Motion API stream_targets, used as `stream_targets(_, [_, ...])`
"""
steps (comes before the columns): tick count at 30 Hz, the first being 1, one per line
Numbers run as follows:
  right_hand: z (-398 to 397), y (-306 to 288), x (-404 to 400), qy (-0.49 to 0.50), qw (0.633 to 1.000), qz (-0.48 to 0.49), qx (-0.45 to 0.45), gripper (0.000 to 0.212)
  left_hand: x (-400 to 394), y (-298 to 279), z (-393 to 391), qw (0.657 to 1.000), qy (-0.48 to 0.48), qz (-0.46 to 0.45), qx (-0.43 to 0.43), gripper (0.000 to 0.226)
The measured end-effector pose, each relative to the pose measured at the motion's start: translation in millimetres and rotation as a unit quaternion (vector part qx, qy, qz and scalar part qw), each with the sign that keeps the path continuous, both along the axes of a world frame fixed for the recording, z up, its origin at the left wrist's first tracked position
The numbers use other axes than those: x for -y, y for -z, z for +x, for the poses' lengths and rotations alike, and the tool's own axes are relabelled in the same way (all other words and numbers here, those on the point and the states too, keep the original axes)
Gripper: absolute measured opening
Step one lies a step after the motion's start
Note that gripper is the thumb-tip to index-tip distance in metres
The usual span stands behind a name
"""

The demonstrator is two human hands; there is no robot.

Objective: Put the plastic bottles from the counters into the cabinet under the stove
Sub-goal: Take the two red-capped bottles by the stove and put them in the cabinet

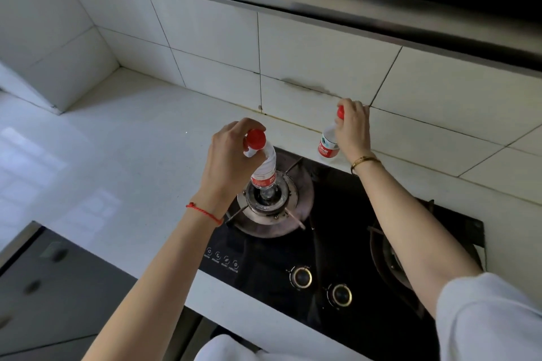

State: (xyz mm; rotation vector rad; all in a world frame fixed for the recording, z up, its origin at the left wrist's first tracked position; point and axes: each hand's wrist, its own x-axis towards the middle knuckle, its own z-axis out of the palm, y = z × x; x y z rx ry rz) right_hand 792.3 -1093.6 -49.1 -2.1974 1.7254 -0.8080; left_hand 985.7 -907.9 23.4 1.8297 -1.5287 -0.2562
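White tiled walls and a pale counter (123, 138) frame a black glass stove (331, 246) set into the worktop, with a steel hood (337, 6) overhead.

Two hands are in view, and each has one bottle, so two bottles in all. The left hand (225, 161) is closed around the neck of the near bottle (264, 173), fingers curled just under its red cap (255, 139). That bottle is clear, with a red and white label, and it hangs tilted in the air above the left burner (271, 202); whether its base touches the burner cannot be told. The right hand (353, 129) is wrapped over the top of the far bottle (328, 146), fingers covering most of its red cap, of which only an edge shows. This bottle has the same red label and stands on the counter strip between the stove's back edge and the wall, leaning slightly toward the hand.

One red string (205, 212) circles the left wrist, one gold bangle (365, 162) the right. A white sleeve (492, 316) covers the right upper arm.

On the stove, two burners show, the right burner (393, 258) partly hidden by the right forearm. Two knobs (302, 277) sit near the front edge, and a row of four small touch icons (222, 258) lies to their left. Dark cabinet fronts (52, 296) show below the counter at lower left.
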Motion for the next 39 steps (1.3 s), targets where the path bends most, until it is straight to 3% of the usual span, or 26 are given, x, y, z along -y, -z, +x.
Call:
stream_targets(11, [-11, -45, -123, -0.058, 0.99, -0.109, 0.068, 0.037, -71, -9, -7, 0.999, 0.024, -0.026, 0.0, 0.031])
stream_targets(27, [-15, -28, -462, 0.001, 0.994, -0.061, 0.092, 0.032, -310, 7, 8, 0.989, 0.147, -0.027, -0.001, 0.03])
stream_targets(39, [-35, 7, -584, -0.001, 0.996, 0.021, 0.084, 0.034, -408, 46, -23, 0.981, 0.186, 0.04, -0.031, 0.032])
